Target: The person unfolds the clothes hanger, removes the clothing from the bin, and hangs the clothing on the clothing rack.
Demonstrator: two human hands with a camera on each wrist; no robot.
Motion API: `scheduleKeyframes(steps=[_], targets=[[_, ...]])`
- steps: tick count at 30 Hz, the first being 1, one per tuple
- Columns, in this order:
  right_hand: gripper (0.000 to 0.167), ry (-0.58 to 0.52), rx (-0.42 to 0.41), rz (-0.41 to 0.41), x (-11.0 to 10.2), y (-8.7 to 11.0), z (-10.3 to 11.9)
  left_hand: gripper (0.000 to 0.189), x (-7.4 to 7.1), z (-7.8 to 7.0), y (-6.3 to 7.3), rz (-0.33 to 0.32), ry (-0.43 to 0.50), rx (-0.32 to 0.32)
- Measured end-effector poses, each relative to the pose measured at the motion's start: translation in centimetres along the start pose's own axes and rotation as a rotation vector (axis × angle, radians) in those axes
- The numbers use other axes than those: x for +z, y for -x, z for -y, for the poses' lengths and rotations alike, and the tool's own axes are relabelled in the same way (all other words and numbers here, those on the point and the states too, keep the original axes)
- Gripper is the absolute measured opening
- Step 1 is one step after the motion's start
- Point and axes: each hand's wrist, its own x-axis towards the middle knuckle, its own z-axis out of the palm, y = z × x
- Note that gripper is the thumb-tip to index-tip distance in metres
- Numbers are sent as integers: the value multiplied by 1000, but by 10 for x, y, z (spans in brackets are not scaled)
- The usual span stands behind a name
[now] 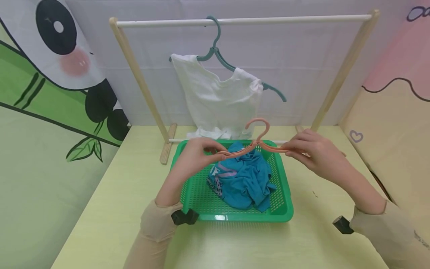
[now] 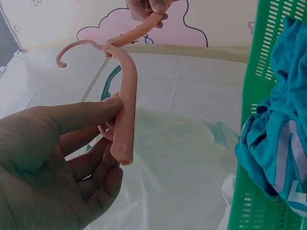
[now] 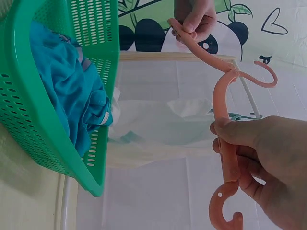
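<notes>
An orange-pink plastic clothes hanger (image 1: 258, 143) is held level above the basket, its hook pointing up. My left hand (image 1: 198, 157) pinches one arm of it near the end, thumb against the fingers. On the other arm, my right hand (image 1: 314, 153) has the same kind of pinch, and the right wrist view shows a curled end (image 3: 223, 206) sticking out past those fingers. Beneath the hanger, a crumpled blue garment (image 1: 246, 183) with white and dark lettering lies in a green plastic basket (image 1: 288, 209).
Behind the basket stands a drying rack with a white rail (image 1: 292, 19) and wooden legs (image 1: 342, 71). From the rail hangs a teal hanger (image 1: 215, 48) carrying a white shirt (image 1: 221, 97), one hanger end poking out at the right. Everything stands on a pale yellow table (image 1: 111, 209).
</notes>
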Motion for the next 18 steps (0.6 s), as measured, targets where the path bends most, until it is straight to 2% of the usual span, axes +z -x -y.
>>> scheduleKeyframes(steps=[4,9,12,18], targets=[[31,7,-6,-3,1,1,0,11,-3,-7,-4,46,-107,9],[30,20,-6,-2,1,1,0,10,-7,-13,-9,78,-172,38],[29,18,2,1,2,3,0,10,-7,-13,-11,61,-168,48],[28,10,21,9,2,5,-1,13,-7,-8,-11,-17,-70,56]])
